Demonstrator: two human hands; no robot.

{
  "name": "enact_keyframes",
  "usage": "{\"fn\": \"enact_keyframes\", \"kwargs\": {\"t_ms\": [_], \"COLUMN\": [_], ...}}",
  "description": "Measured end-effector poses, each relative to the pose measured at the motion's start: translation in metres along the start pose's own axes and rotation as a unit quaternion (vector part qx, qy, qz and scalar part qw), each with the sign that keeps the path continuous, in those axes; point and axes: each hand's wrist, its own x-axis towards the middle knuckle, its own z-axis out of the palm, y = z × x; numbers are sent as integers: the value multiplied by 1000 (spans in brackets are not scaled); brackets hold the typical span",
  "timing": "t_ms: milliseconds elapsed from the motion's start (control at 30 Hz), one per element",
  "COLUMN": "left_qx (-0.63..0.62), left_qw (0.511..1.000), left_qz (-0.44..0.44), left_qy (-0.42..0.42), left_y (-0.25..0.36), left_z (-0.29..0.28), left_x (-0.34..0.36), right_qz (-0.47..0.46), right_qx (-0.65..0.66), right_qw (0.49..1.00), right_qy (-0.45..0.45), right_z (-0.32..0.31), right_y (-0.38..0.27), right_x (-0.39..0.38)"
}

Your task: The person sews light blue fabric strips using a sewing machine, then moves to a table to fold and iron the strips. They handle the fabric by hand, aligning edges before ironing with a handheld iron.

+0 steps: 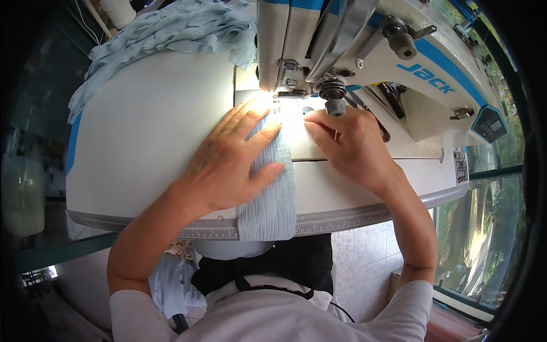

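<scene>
My left hand (231, 151) lies with spread fingers on a pale blue crinkled fabric strip (268, 199), its fingertips by the lit presser foot and needle area (276, 101) of a white sewing machine (450, 85). The strip runs under my thumb and hangs over the table's front edge. My right hand (347, 139) is just right of the lit plate, thumb and index finger curled toward each other in a pinch; whatever is between them, if anything, is lost in the glare.
A heap of pale blue fabric (165, 45) lies along the back left of the white worktable (131, 142), near a thread cone (119, 11). A ruler tape (194, 231) edges the front. Dark tools (384, 94) sit under the machine arm. More fabric (174, 285) hangs below; windows stand right.
</scene>
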Motion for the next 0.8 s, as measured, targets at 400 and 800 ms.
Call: {"fn": "enact_keyframes", "kwargs": {"t_ms": [400, 800], "left_qx": [-26, -36], "left_qw": [999, 999], "left_qz": [23, 35], "left_qy": [-11, -2], "left_y": [1, 1], "left_z": [-4, -6], "left_x": [-7, -10], "right_qz": [-4, -7], "right_qx": [25, -206], "right_qw": [997, 967], "right_qy": [69, 149], "right_z": [31, -1], "right_y": [17, 25], "right_x": [-2, 1]}}
